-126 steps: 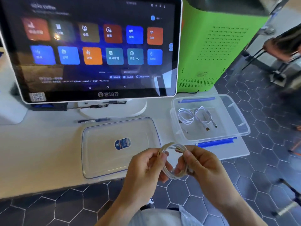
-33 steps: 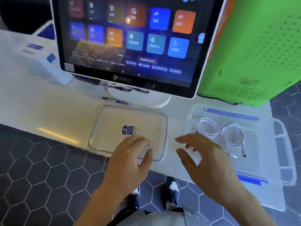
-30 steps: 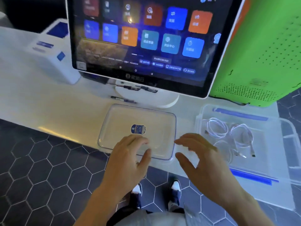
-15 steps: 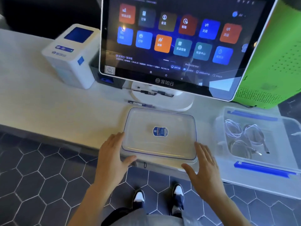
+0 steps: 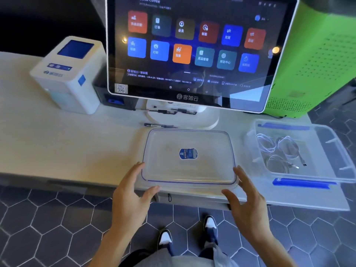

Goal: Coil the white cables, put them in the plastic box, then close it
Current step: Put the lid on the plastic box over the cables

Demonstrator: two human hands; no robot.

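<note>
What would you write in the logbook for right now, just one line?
step: fetching lid | left hand: open at lid left edge | right hand: open at right edge | white cables: coiled in plastic box | box: open

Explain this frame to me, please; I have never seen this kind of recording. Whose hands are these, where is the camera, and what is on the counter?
No machine here: a person works bare-handed, and the single camera sits on their head, looking down, so you see their own arms and shoes. The left hand and right hand are open at the two near corners of a clear lid lying flat on the white counter; neither grips it yet. To the right stands the open plastic box with coiled white cables inside and blue latches. Behind are a touchscreen terminal, a small white printer, a pen and a green cabinet.
</note>
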